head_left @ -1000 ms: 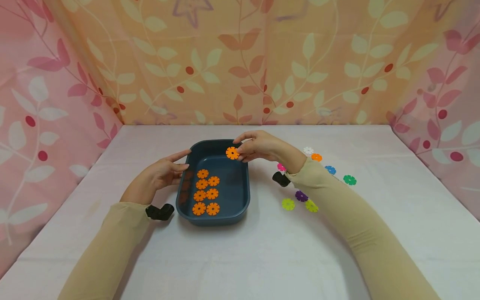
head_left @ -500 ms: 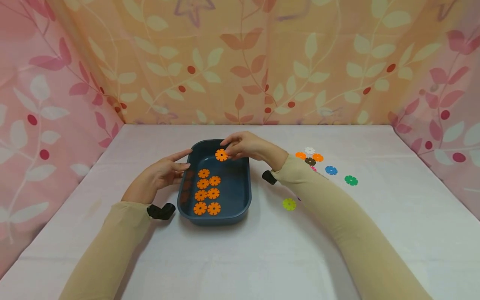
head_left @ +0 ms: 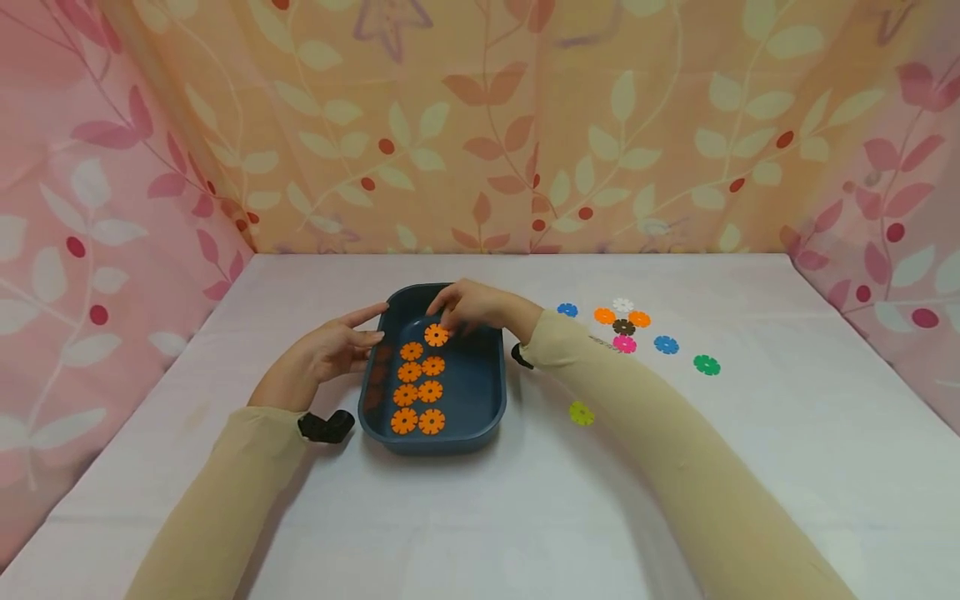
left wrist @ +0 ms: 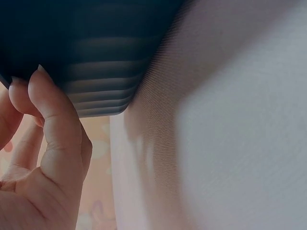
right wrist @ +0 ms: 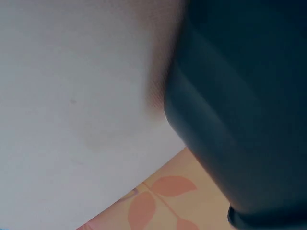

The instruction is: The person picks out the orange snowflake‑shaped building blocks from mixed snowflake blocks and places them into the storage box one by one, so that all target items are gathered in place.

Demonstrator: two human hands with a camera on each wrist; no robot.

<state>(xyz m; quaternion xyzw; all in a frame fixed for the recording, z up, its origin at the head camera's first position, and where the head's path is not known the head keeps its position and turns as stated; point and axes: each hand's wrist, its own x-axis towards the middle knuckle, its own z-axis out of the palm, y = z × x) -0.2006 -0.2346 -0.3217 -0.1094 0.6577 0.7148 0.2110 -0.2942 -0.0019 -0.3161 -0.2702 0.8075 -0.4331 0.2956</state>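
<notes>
A dark blue rectangular tray [head_left: 480, 392] stands on the table, with several orange notched plastic discs [head_left: 406, 395] lying along the left of its floor. My right hand [head_left: 480, 305] reaches over the far right rim and pinches another orange disc [head_left: 437, 335], low in the tray just beyond the others. Outside the left wall, my left hand [head_left: 324, 354] touches the rim with fairly straight fingers. In the left wrist view, fingertips [left wrist: 41, 91] rest against the tray's outer wall [left wrist: 105, 52]. The right wrist view shows the tray's outer side [right wrist: 216, 110], but no hand.
Right of the tray lie loose notched discs: white [head_left: 622, 305], orange [head_left: 604, 316], brown [head_left: 624, 327], pink [head_left: 625, 344], blue [head_left: 666, 344], green [head_left: 707, 365] and yellow-green [head_left: 581, 413]. My right forearm [head_left: 675, 433] crosses the table beside them. A floral cloth [head_left: 525, 125] hangs behind.
My right hand has moved left and down into the tray, carrying the orange disc toward the others. The left hand keeps its place at the rim.
</notes>
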